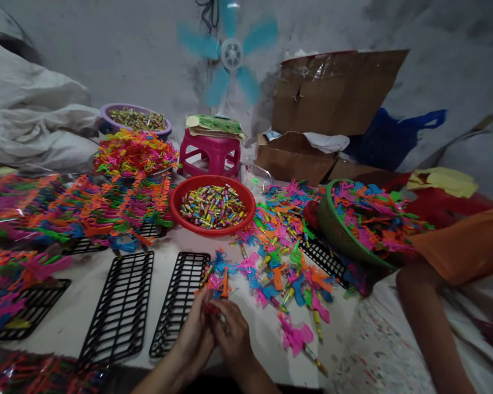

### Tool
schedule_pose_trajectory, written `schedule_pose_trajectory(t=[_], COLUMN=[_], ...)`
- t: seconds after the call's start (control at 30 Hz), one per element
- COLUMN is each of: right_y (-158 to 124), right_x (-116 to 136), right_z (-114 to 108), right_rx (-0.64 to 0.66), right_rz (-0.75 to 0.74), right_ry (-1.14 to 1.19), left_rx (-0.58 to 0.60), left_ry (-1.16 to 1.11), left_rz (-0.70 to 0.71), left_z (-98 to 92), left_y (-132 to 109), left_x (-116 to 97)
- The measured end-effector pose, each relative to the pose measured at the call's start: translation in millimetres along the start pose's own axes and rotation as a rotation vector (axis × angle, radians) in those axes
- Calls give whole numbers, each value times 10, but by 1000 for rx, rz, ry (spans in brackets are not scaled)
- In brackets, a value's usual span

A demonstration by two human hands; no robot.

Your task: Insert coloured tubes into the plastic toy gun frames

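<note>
My left hand (195, 331) and my right hand (235, 331) are together at the front edge of the white table, fingers curled inward. Something small and dark red (212, 310) shows between them, with a narrow light piece by the right fingers; both are too blurred to name. Just past my fingertips are pink, orange and blue plastic toy guns (219, 280). More toy guns (277, 276) lie scattered to the right, several with small printed tubes on their ends. Beside my left hand lies a black plastic rack (181, 301).
A red basin (213, 232) holds printed tubes. Another black rack (117, 306) and racks loaded with toys (119, 208) stand left. At right are a green basket (332, 219) of toys and another person's arm (431, 328). Behind are a pink stool (209, 148), cartons (332, 93) and a fan (231, 53).
</note>
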State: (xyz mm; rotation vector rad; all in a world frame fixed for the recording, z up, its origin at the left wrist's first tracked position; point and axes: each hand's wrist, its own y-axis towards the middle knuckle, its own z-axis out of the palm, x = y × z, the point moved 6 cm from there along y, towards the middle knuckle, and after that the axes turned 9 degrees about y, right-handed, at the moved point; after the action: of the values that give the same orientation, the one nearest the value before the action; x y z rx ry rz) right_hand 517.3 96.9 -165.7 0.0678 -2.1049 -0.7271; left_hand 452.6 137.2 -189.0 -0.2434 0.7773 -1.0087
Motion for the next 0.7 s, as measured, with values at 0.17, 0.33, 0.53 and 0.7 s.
schedule_pose_trajectory(t=[0.17,0.33,0.53,0.7], right_y=[14,22,-37,-12], right_x=[-380,-551,-518,-173], right_z=[-393,-689,-562,-7], right_rx=[-346,-482,-450,-5], right_rz=[398,559,661,516], right_ry=[131,273,374,79], left_rx=[-184,-421,-223,131], left_ry=[1051,1732,935,322], left_rz=[490,764,482,140], left_z=[-107,-162,-261,-135], left_y=[278,664,533,240], left_x=[-563,-943,-708,40])
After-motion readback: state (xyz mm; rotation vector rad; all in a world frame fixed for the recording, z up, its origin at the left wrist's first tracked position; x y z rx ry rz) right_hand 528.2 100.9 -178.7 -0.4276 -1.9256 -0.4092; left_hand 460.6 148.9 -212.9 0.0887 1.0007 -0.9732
